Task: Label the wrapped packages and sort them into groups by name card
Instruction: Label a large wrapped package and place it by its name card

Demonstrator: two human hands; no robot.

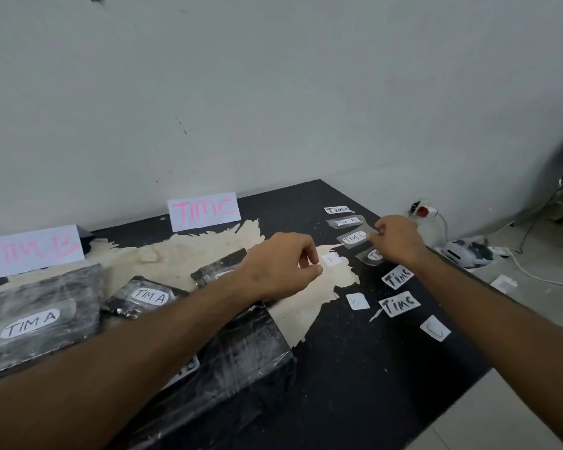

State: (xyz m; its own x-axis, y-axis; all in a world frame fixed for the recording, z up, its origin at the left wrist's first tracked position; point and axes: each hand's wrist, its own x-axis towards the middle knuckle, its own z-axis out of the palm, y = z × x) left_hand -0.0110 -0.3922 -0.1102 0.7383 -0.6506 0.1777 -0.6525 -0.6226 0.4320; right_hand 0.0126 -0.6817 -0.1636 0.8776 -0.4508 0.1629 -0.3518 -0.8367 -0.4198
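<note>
Black wrapped packages lie on the left of the table: two carry TIM A labels [30, 323] [150, 297], a third [218, 271] is half hidden behind my left hand, and a large one [251, 345] lies under my left forearm. Name cards TIM B [30, 251] and TIM C [205, 211] lean on the wall. My right hand [397, 238] pinches the clear tape edge of a TIM C label [355, 238]. My left hand [283, 264] hovers with loosely curled fingers beside a small B paper [332, 259], holding nothing I can see.
More loose labels lie on the black table [338, 368]: TIM A [337, 210], TIM B [346, 221], two TIM C [398, 277] [400, 303] and small slips [357, 301] [435, 328]. Torn beige paper [176, 254] covers the middle. The table edge runs along the right; a power strip [424, 211] and cables lie on the floor.
</note>
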